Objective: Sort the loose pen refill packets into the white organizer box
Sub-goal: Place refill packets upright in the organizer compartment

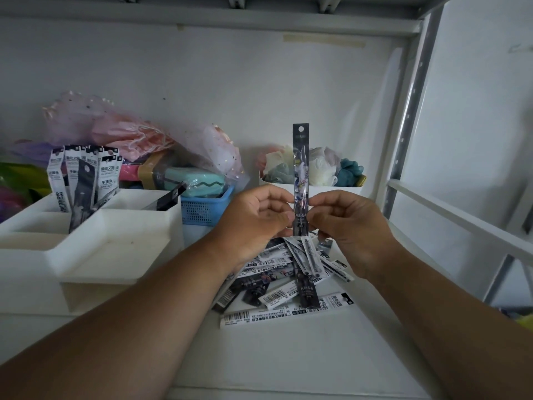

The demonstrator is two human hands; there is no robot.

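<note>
I hold a long black pen refill packet (300,168) upright in the middle of the view, its hang hole on top. My left hand (253,220) and my right hand (350,226) both pinch its lower end from either side. Below my hands lies a pile of loose black and white refill packets (284,280) on the white shelf. The white organizer box (115,249) stands at the left. Several white and black packets (83,174) stand upright in its rear compartments.
A blue mesh basket (206,207) with a teal item sits behind the organizer, under pink gauze bags (121,131). A white tub of soft puffs (314,167) stands at the back. Grey shelf uprights (409,116) and a white rail (461,217) bound the right side.
</note>
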